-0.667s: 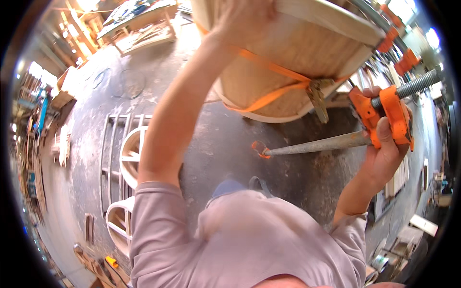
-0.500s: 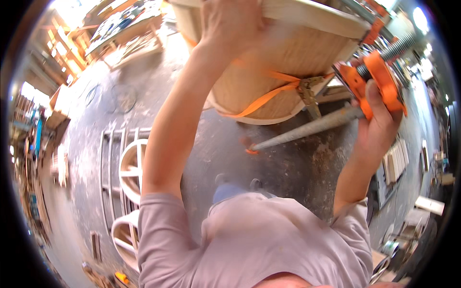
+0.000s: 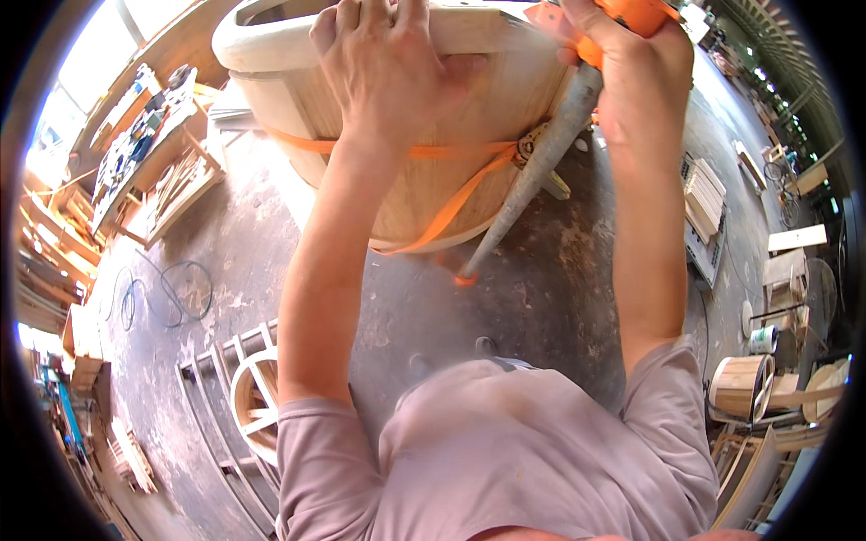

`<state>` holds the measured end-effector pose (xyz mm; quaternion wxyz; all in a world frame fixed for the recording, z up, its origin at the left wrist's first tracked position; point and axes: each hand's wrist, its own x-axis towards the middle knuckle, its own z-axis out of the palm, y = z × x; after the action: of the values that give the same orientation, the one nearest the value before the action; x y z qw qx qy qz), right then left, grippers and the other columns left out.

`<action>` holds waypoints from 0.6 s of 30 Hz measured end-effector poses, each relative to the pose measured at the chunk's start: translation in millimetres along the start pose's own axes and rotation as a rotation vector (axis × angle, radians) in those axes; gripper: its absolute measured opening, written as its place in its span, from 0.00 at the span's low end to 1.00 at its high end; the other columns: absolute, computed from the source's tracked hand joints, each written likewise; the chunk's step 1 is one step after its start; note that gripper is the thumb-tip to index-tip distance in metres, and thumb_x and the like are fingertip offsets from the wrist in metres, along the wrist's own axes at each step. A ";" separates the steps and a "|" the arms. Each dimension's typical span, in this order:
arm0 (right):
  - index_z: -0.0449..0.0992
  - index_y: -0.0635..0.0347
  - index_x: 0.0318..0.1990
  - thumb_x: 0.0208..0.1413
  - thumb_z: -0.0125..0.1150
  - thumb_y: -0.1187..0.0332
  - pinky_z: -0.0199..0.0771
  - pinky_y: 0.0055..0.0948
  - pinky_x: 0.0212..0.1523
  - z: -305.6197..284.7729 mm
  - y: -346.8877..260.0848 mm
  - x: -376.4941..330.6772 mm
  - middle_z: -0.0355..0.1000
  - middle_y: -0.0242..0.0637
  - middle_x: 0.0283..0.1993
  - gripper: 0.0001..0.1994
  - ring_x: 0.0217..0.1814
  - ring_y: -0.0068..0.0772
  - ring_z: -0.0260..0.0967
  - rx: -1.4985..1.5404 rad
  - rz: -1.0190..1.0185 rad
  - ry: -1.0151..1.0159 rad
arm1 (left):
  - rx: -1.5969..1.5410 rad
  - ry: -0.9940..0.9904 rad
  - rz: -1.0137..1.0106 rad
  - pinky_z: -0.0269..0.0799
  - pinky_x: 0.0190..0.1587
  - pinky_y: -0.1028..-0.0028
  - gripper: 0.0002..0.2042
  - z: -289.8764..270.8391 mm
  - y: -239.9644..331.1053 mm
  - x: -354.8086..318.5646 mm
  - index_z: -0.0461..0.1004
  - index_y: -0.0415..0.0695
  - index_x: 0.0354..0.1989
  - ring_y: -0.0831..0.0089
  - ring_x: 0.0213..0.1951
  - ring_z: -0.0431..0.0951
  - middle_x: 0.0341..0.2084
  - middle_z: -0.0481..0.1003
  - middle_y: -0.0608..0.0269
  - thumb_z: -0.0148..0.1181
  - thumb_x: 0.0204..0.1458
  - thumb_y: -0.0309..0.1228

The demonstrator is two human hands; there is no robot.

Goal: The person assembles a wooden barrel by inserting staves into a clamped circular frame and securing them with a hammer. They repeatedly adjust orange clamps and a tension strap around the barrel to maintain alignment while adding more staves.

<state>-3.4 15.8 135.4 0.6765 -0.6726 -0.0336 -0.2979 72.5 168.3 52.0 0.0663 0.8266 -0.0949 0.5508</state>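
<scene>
A large tub of pale wooden staves (image 3: 298, 99) stands in front of me, its thick rounded rim at the top of the view. My left hand (image 3: 383, 68) grips that rim, fingers over the top and thumb spread along the outer side. An orange ratchet strap (image 3: 451, 212) circles the staves, its metal buckle (image 3: 530, 144) at the right. In my right hand (image 3: 645, 77) is the orange head of a pipe clamp (image 3: 546, 149), held beside the tub's right end. Its grey pipe slants down and left to a small orange end. The top of the clamp head is cut off.
A metal ladder-like frame (image 3: 216, 397) and a round wooden frame (image 3: 255, 406) lie at lower left. Cable (image 3: 171, 298) coils on the concrete floor. A workbench (image 3: 153, 149) stands far left. Stacked boards (image 3: 704, 198) and a wooden bucket (image 3: 740, 388) are on the right.
My right hand has carried the pipe clamp up and left, closer to the tub's rim, and its pipe stands steeper. The view has turned; my left hand stays on the tub.
</scene>
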 end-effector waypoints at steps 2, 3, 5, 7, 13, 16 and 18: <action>0.79 0.67 0.50 0.58 0.62 0.72 0.73 0.24 0.35 -8.7 3.4 16.1 0.78 0.38 0.33 0.13 0.32 0.26 0.75 0.158 -0.044 -0.296 | 0.007 0.028 0.024 0.60 0.61 0.58 0.32 -0.7 1.3 -1.4 0.80 0.48 0.49 0.59 0.52 0.74 0.46 0.77 0.61 0.76 0.33 0.49; 0.79 0.68 0.48 0.58 0.62 0.73 0.72 0.25 0.32 -3.5 12.8 18.7 0.78 0.38 0.31 0.13 0.30 0.25 0.74 0.121 -0.119 -0.222 | -0.027 0.041 0.036 0.60 0.61 0.58 0.32 0.1 0.9 -1.3 0.80 0.48 0.49 0.59 0.52 0.74 0.45 0.77 0.61 0.76 0.34 0.49; 0.80 0.69 0.46 0.56 0.63 0.74 0.70 0.24 0.28 11.0 21.1 23.1 0.77 0.37 0.29 0.11 0.27 0.24 0.73 0.048 -0.208 -0.116 | -0.081 0.067 0.065 0.59 0.61 0.58 0.31 1.1 -2.4 0.5 0.79 0.48 0.49 0.60 0.51 0.74 0.45 0.77 0.62 0.76 0.34 0.48; 0.80 0.69 0.44 0.55 0.64 0.75 0.69 0.23 0.26 22.3 21.3 32.0 0.77 0.37 0.28 0.10 0.26 0.24 0.73 -0.011 -0.241 -0.064 | -0.083 0.073 0.035 0.59 0.61 0.58 0.28 0.7 -1.9 -0.2 0.80 0.49 0.48 0.60 0.51 0.74 0.45 0.77 0.62 0.75 0.35 0.46; 0.75 0.74 0.37 0.55 0.62 0.77 0.73 0.25 0.27 25.7 55.2 37.9 0.75 0.37 0.27 0.06 0.25 0.24 0.73 -0.176 -0.466 -0.128 | -0.188 0.140 0.060 0.63 0.56 0.60 0.25 3.6 -7.7 -1.5 0.77 0.43 0.46 0.60 0.48 0.74 0.42 0.76 0.58 0.72 0.39 0.41; 0.73 0.73 0.41 0.54 0.62 0.78 0.72 0.25 0.28 20.2 64.7 41.4 0.74 0.38 0.28 0.09 0.25 0.25 0.72 -0.049 -0.549 -0.181 | -0.218 0.107 0.052 0.64 0.55 0.60 0.25 -2.3 -4.1 3.3 0.76 0.41 0.47 0.60 0.47 0.74 0.41 0.75 0.58 0.72 0.39 0.39; 0.73 0.72 0.41 0.53 0.62 0.78 0.71 0.25 0.27 27.9 60.7 37.8 0.74 0.37 0.28 0.09 0.25 0.25 0.71 -0.028 -0.581 -0.179 | -0.217 0.108 0.058 0.64 0.54 0.60 0.25 -3.2 -9.4 5.6 0.75 0.41 0.47 0.60 0.47 0.73 0.41 0.74 0.57 0.72 0.39 0.38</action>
<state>64.7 23.2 100.8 0.5482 -0.6676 -0.2800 -0.4187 73.9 177.6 58.4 0.1444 0.7805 -0.1738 0.5829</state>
